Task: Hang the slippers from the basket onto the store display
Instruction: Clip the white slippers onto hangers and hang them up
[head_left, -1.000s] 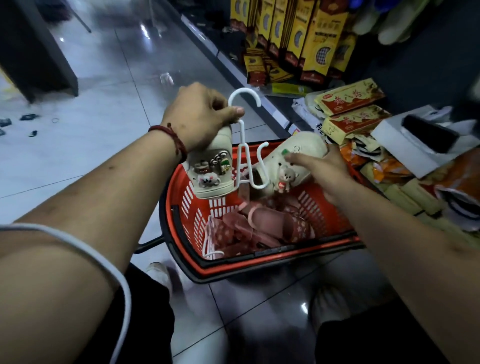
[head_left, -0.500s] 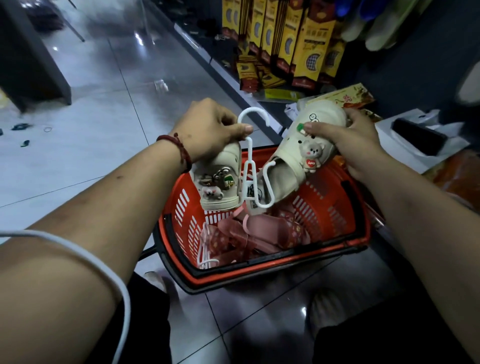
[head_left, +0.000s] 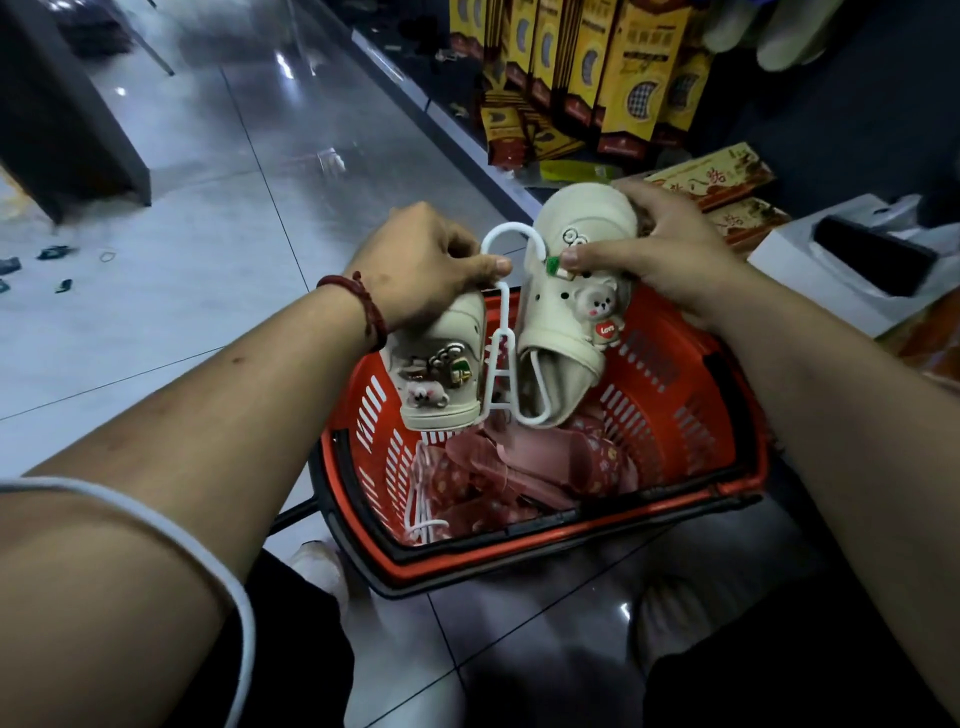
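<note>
White hanger (head_left: 504, 312) is held up over the red basket (head_left: 670, 415), its stem pinched just under the hook by thumb and curled fingers of the left hand (head_left: 421, 265). First cream slipper (head_left: 441, 374) is carried on the hanger's left prong, toe up beneath that hand. Second cream slipper (head_left: 566, 312) is gripped at the toe by the right hand (head_left: 660, 254), fingers wrapped round, thumb pressed on top; the right prong is seen at its opening. Pink slippers (head_left: 530, 457) and a spare hanger (head_left: 421, 499) are seen lying in the basket
</note>
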